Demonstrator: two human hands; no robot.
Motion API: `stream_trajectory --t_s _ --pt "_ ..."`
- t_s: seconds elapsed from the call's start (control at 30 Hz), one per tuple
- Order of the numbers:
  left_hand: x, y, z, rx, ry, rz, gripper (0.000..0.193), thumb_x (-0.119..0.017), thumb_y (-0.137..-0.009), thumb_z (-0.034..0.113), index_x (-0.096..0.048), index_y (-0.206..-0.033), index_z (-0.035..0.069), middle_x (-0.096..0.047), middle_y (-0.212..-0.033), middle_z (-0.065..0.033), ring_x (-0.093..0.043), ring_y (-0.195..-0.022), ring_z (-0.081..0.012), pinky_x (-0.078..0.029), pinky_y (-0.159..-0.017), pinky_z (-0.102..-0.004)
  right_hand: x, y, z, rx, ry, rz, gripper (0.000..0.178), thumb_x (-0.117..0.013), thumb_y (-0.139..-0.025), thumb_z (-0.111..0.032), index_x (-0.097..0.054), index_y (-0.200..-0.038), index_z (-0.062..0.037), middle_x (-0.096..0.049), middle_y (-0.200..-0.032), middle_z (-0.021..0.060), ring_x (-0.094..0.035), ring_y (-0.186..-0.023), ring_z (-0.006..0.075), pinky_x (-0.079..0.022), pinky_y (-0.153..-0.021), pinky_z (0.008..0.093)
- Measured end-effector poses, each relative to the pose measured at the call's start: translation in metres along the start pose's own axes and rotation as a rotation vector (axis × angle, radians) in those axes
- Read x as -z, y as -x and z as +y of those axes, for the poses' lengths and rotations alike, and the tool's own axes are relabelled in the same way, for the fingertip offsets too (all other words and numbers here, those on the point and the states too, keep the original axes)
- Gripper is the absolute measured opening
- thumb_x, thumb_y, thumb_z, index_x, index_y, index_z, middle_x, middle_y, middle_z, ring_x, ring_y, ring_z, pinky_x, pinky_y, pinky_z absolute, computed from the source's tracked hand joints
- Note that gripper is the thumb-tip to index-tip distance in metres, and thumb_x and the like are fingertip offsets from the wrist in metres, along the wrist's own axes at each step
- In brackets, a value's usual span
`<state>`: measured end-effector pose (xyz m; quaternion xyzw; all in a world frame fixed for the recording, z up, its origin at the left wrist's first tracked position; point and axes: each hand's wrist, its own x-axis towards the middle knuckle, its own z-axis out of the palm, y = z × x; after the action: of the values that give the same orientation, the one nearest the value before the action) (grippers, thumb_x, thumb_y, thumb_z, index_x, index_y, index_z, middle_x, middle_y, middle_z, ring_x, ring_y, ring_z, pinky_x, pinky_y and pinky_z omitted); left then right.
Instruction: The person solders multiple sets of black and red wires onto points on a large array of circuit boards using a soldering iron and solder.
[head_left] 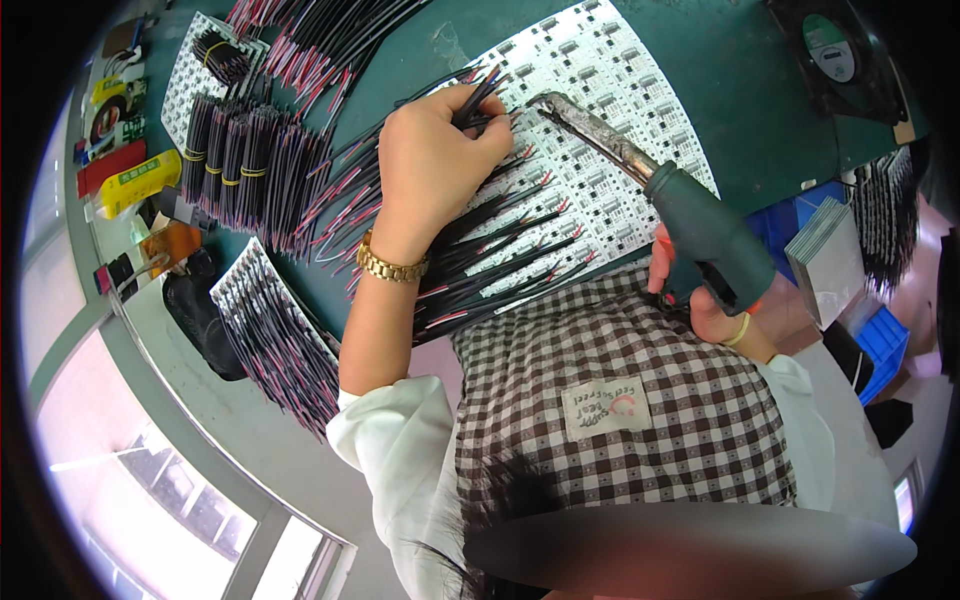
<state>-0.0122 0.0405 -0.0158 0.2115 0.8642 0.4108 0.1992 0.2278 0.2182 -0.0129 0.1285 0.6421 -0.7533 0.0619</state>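
Note:
My left hand is closed, pinching several black-sleeved wires above the left side of a white circuit board panel. In my right hand is a dark green soldering gun, gripped by its handle; its long metal tip points up and left. The tip's end sits over the panel, a little right of my left fingers. Rows of black wires with red and white ends lie across the panel's near left part. My left palm hides some wires beneath it.
Bundles of wires tied with yellow bands lie at the left, beside a loose pile. A wired panel sits at the table's left edge. A black round-centred device stands far right. Blue bins are lower right.

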Motion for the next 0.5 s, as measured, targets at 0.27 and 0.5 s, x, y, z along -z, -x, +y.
stream_trajectory --t_s 0.27,0.5 --pt "0.002 0.002 -0.001 -0.035 -0.042 -0.004 0.016 -0.069 -0.07 0.019 -0.07 -0.079 0.006 -0.058 -0.054 -0.0068 -0.055 -0.047 -0.0183 -0.044 -0.051 -0.0298 -0.006 -0.005 -0.011 -0.098 0.029 0.036 0.071 -0.062 -0.078 -0.065 -0.052 -0.111 -0.003 -0.055 -0.076 0.0045 -0.052 -0.07 0.0114 -0.04 -0.059 0.0246" --pt "0.002 -0.001 0.001 -0.046 -0.046 -0.017 0.015 -0.069 -0.071 0.018 -0.071 -0.08 0.006 -0.058 -0.054 -0.0066 -0.055 -0.047 -0.0177 -0.044 -0.051 -0.0293 -0.002 -0.001 -0.001 -0.057 0.07 0.004 0.07 -0.06 -0.079 -0.066 -0.051 -0.112 -0.0047 -0.055 -0.08 0.0048 -0.051 -0.07 0.0111 -0.041 -0.063 0.025"
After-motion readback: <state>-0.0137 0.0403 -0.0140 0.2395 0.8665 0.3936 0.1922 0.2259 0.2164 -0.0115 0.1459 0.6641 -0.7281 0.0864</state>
